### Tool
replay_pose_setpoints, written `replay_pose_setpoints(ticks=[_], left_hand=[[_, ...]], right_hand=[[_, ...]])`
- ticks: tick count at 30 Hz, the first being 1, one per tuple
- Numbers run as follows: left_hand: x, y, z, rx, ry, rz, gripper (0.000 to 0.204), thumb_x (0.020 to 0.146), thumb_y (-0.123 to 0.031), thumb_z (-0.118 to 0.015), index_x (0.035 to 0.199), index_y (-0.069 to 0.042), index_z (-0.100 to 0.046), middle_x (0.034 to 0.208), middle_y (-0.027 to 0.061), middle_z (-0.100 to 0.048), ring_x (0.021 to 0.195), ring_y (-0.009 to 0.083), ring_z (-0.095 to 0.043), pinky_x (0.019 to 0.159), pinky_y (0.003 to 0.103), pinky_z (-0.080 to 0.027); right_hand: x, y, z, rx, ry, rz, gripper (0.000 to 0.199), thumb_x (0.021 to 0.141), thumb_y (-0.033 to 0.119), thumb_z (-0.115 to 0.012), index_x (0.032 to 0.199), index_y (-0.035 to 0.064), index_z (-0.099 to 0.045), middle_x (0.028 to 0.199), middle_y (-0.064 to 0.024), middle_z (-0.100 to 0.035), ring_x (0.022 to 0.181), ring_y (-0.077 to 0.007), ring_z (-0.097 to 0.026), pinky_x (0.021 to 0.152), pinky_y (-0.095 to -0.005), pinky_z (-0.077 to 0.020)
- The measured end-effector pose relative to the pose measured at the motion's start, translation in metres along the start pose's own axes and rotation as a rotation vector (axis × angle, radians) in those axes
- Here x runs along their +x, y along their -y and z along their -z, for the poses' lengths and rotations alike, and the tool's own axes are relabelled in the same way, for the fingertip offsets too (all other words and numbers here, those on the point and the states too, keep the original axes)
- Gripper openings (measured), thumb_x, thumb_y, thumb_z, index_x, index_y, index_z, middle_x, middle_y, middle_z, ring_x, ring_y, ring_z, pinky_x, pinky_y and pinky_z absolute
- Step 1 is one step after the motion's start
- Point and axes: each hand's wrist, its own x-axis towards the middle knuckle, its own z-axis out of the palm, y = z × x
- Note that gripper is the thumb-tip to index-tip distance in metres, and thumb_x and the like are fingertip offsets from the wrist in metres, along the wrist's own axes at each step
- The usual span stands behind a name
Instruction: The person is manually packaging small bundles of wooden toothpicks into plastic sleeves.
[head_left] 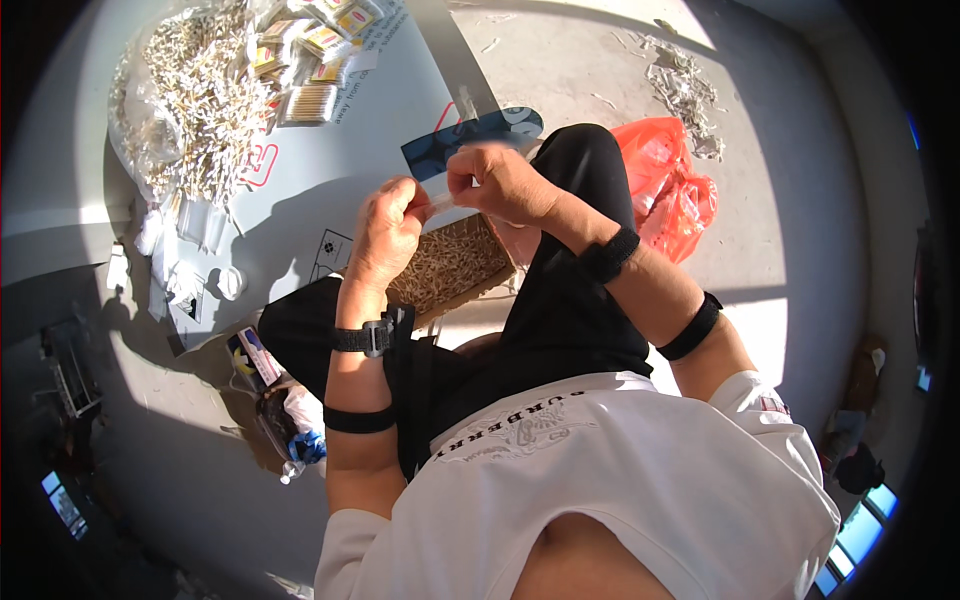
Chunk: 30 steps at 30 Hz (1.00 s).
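My left hand point(385, 232) and my right hand point(497, 183) are raised close together above a cardboard box point(455, 262) filled with cotton swabs. Both pinch a small clear plastic packet point(447, 200) stretched between the fingertips. The box sits between my knees, partly hidden by my left hand. Black straps wrap both wrists and forearms.
A big heap of loose cotton swabs point(200, 100) lies on a grey-white flattened carton sheet point(340, 150) at the upper left, with several filled swab packets point(310, 50) beside it. An orange plastic bag point(670, 185) lies to the right. White scraps point(685, 85) litter the concrete floor.
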Motion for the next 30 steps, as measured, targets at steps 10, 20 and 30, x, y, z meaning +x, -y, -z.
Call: replay_pose_setpoints(ticks=[10, 20, 30], left_hand=[[0.002, -0.008, -0.012, 0.351, -0.206, -0.27, 0.012, 0.07, 0.005, -0.064, 0.074, -0.002, -0.055, 0.077, 0.0083, -0.056, 0.07, 0.0327, -0.061, 0.059, 0.04, -0.05], [0.009, -0.007, 0.008, 0.484, -0.362, -0.383, 0.017, 0.068, 0.007, -0.063, 0.074, -0.003, -0.05, 0.075, 0.0097, -0.05, 0.068, 0.0307, -0.057, 0.058, 0.04, -0.049], [-0.034, 0.02, -0.017, 0.574, -0.121, -0.274, 0.034, 0.063, 0.005, -0.068, 0.095, -0.001, -0.057, 0.099, 0.0111, -0.055, 0.095, 0.029, -0.059, 0.08, 0.042, -0.049]], right_hand=[[-0.002, 0.002, -0.012, -0.145, -0.18, 0.357, 0.008, 0.071, 0.003, -0.066, 0.077, 0.0028, -0.061, 0.078, -0.0102, -0.057, 0.079, -0.0322, -0.059, 0.071, -0.0389, -0.0498], [0.011, 0.012, 0.002, -0.256, -0.331, 0.481, 0.012, 0.068, 0.006, -0.067, 0.075, 0.0043, -0.057, 0.081, -0.009, -0.055, 0.078, -0.0296, -0.057, 0.069, -0.0375, -0.0495], [-0.023, -0.021, -0.046, -0.238, -0.202, 0.385, 0.018, 0.068, 0.002, -0.07, 0.073, 0.0035, -0.053, 0.078, -0.0088, -0.053, 0.078, -0.0311, -0.057, 0.063, -0.0398, -0.0496]])
